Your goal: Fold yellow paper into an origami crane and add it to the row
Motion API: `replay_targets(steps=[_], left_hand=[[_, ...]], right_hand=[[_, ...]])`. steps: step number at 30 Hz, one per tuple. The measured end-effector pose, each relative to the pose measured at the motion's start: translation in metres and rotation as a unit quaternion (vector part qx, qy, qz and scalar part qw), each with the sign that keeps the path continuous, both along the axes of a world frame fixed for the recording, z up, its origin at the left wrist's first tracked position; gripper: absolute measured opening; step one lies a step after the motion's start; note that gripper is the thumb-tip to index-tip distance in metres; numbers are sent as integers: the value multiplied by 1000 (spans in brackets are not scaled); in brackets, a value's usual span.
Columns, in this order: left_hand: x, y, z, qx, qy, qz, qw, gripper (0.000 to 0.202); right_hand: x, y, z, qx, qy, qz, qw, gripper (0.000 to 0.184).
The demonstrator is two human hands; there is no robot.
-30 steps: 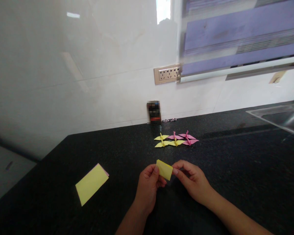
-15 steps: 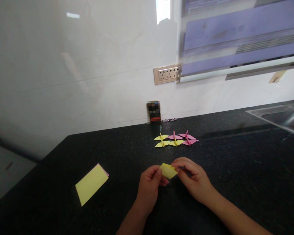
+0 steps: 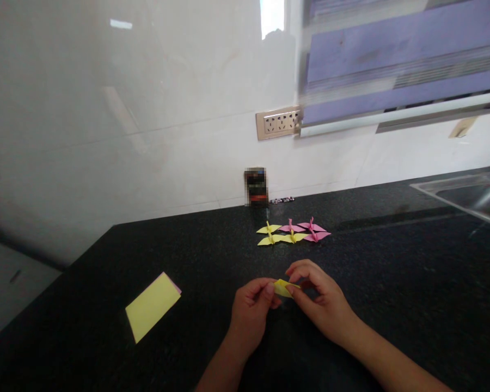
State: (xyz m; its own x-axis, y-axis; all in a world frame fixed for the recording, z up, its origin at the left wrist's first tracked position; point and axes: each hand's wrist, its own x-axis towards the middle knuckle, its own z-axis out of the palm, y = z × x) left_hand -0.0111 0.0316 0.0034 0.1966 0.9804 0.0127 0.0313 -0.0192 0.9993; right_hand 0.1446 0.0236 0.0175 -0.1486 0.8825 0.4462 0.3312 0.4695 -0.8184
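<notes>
Between my two hands is a small folded piece of yellow paper point(image 3: 283, 288), held just over the dark countertop. My left hand point(image 3: 253, 305) pinches its left end, thumb on top. At its right end, my right hand point(image 3: 320, 299) grips the paper between thumb and fingers, which cover part of it. Beyond the hands stand folded paper cranes in two rows touching one another: yellow cranes point(image 3: 271, 238) on the left and pink cranes point(image 3: 317, 236) on the right.
A stack of yellow and pink paper sheets point(image 3: 154, 307) lies on the black countertop point(image 3: 179, 245) to the left. Against the wall stands a blurred dark box point(image 3: 256, 188), with a patterned strip point(image 3: 282, 200) beside it. A metal sink point(image 3: 473, 196) is at the right.
The yellow paper now looks narrower and shows less of its face. My right thumb has come onto its right end, and my left hand has shifted slightly right.
</notes>
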Motion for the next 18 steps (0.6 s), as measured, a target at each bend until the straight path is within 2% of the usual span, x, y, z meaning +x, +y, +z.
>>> replay_targets(steps=[7,12,18], left_hand=[[1,-3,8,16,35,-5,999,24],[-1,-2,8,31,38,4,999,22],[-2,-1,8,102,72,2,992,17]], right_hand=[[3,2,0,28,-43,25,998,15],[4,0,4,23,-37,41,998,20],[1,0,5,24,-22,37,999,14]])
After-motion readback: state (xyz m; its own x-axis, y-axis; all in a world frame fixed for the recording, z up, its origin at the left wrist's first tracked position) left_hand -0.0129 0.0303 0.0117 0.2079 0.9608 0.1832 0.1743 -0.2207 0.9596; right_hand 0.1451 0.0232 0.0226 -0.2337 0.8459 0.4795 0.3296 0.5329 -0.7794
